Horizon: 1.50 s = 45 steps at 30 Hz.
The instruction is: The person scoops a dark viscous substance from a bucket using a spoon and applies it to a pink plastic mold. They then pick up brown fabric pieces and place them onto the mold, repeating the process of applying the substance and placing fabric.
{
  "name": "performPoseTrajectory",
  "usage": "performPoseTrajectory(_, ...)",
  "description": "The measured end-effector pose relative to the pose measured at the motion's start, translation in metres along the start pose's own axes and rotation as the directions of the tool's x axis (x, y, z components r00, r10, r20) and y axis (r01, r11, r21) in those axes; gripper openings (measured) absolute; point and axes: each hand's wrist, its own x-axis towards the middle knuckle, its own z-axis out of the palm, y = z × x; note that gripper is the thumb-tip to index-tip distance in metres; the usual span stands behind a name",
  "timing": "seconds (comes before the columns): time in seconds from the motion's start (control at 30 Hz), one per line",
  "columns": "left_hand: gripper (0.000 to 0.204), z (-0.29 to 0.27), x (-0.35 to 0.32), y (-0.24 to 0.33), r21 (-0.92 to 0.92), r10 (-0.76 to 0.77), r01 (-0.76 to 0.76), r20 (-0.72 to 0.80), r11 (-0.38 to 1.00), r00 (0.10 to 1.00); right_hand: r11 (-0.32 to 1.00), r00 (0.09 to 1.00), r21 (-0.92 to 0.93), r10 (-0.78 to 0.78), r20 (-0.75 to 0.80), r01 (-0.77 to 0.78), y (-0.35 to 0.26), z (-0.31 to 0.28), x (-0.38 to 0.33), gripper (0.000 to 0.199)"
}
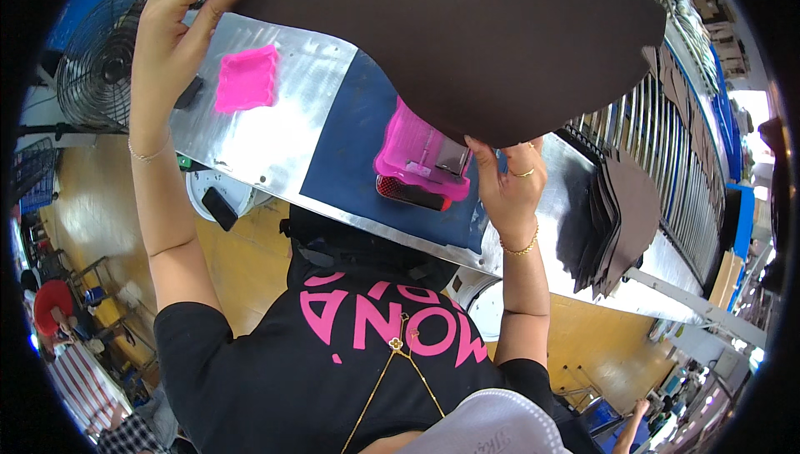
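At twelve o'clock, we hold brown sheet (508,37), longest visible span nine-to-three: left hand (182,25) pinching nine-o'clock end; right hand (512,189), nearer middle, pinching six-o'clock edge.

A yellowish floor (92,179) spreads beneath a shiny metal table (279,139), with a wire-caged fan (98,66) at left.

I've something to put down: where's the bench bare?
Bare metal bench lies between the left pink tray and the blue mat; the mat's left part is bare too. The right pink tray crowds its right side, brown pieces the bench's right. The brown sheet hides the rear middle.
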Motion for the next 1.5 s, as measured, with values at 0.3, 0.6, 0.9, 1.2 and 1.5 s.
performPoseTrajectory(0.3, 0.015, 0.024, -0.022, 0.018, 0.010, -0.070, 0.070, 0.104, 0.998, 0.992, 0.979, 0.987, -0.130, 0.160, 0.015, -0.156, 0.016, -0.017, -0.032, 0.018)
performPoseTrajectory(0.6, 0.015, 0.004, -0.020, -0.003, 0.056, -0.081, 0.085, -0.064, 0.995, 0.995, 1.000, 1.000, -0.029, -0.001, 0.021, 0.001, 0.002, -0.003, 0.006, 0.020)
performPoseTrajectory(0.9, 0.012, 0.023, -0.034, 0.029, 0.032, -0.110, 0.108, 0.089, 0.994, 0.990, 0.982, 1.000, -0.190, -0.003, 0.004, 0.003, 0.021, -0.018, -0.039, 0.015)
performPoseTrajectory(1.2, 0.009, 0.085, -0.026, 0.072, -0.159, -0.007, 0.040, 0.201, 0.986, 0.980, 0.895, 0.919, -0.217, 0.393, -0.036, -0.391, 0.042, -0.053, -0.109, 0.012)
performPoseTrajectory(1.5, 0.007, 0.112, 0.011, 0.108, -0.318, 0.219, -0.155, 0.176, 0.935, 0.960, 0.841, 0.825, -0.009, 0.529, -0.198, -0.541, 0.050, -0.102, -0.137, 0.006)
